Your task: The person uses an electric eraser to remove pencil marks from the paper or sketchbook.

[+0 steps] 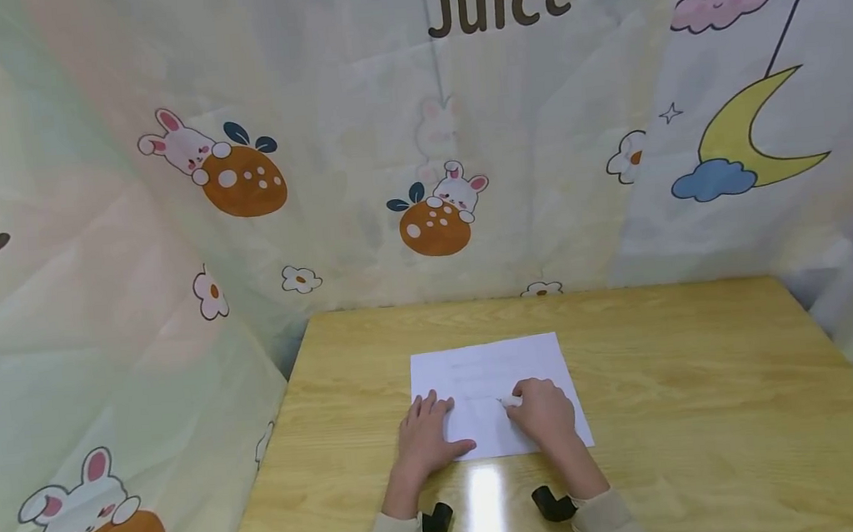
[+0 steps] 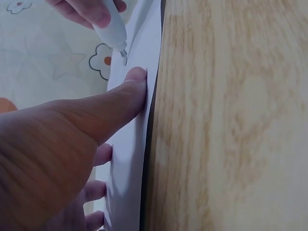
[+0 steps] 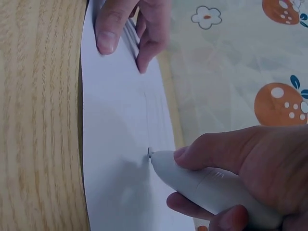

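Note:
A white sheet of paper [image 1: 494, 362] lies on the wooden table, with several faint lines across it. My left hand [image 1: 427, 440] rests spread on the sheet's left part; its thumb [image 2: 118, 103] lies along the near edge. My right hand [image 1: 546, 411] grips a white pen-shaped tool [image 3: 192, 185] over the right part of the paper. The tool's small metal tip touches the sheet at one end of a thin line, shown in the right wrist view. From the frames I cannot tell whether the lines are drawn or cut.
The wooden table [image 1: 707, 386] extends to both sides of the paper. Behind and to the left hangs a printed cloth [image 1: 341, 139] with rabbits, flowers and a moon. Black wrist-worn pieces [image 1: 437, 520] sit at both cuffs. Light reflects brightly off the table's near edge.

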Tool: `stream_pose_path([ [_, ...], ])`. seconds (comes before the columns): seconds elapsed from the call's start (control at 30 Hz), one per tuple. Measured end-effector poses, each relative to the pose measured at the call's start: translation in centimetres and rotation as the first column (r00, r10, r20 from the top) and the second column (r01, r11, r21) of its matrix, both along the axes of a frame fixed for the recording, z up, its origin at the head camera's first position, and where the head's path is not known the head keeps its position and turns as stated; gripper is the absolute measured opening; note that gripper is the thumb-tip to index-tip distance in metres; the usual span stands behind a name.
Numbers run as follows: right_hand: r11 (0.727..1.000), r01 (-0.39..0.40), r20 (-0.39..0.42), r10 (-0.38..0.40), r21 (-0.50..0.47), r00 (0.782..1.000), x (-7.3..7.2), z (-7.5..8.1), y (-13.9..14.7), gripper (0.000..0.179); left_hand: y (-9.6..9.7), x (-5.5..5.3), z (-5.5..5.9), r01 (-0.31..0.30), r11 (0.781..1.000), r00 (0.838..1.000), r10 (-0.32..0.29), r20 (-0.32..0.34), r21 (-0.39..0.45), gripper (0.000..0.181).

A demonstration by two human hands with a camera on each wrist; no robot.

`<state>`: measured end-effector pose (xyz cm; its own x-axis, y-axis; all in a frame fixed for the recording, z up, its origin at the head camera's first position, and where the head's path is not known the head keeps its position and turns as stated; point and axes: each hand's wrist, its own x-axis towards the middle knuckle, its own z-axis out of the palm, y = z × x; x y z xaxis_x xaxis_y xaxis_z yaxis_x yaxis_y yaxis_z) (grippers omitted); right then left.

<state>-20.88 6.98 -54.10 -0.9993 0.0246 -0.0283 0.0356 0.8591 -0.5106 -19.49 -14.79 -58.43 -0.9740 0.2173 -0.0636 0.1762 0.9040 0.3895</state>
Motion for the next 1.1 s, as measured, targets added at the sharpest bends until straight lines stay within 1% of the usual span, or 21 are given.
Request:
stream_pose_path([
  [0.1, 1.0, 0.005, -0.008, -0.005, -0.003, 1.0, -0.05, -0.22, 0.17, 0.022, 0.11, -0.01, -0.21, -0.006, 1.0, 1.0, 0.006, 0.01, 0.013, 0.082],
  [0.2, 1.0, 0.007, -0.027, -0.007, -0.004, 1.0, -0.25, -0.15, 0.1, 0.022, 0.07, -0.1, -0.23, -0.005, 1.0, 1.0, 0.004, 0.005, 0.02, 0.082],
  [0.37, 1.0, 0.01, -0.013, -0.01, -0.003, 1.0, -0.2, -0.23, 0.18, 0.021, -0.04, -0.06, -0.25, -0.01, 1.0, 1.0, 0.01, 0.019, 0.009, 0.082],
  [0.5, 1.0, 0.0, -0.032, 0.0, -0.01, 0.999, -0.37, -0.25, 0.23, 0.021, -0.01, -0.06, -0.21, -0.007, 1.0, 1.0, 0.007, 0.001, 0.021, 0.081],
  [0.67, 1.0, 0.007, 0.007, -0.007, -0.01, 1.0, -0.17, -0.25, 0.34, 0.021, -0.07, 0.12, -0.51, -0.005, 1.0, 1.0, 0.005, 0.015, 0.015, 0.082],
  [0.83, 0.999, -0.011, -0.017, 0.011, -0.034, 1.0, -0.44, -0.59, 0.14, 0.022, -0.24, 0.18, -0.81, -0.011, 1.0, 1.0, 0.011, 0.009, 0.014, 0.083],
  [0.97, 0.999, -0.002, 0.009, 0.003, -0.044, 1.0, -0.37, -0.47, 0.29, 0.022, -0.26, 0.24, -0.87, -0.01, 1.0, 1.0, 0.01, 0.027, 0.007, 0.083],
  [1.1, 0.999, -0.016, 0.008, 0.016, -0.045, 1.0, -0.44, -0.2, 0.43, 0.022, -0.12, 0.21, -0.74, -0.006, 1.0, 1.0, 0.006, 0.017, 0.009, 0.083],
])
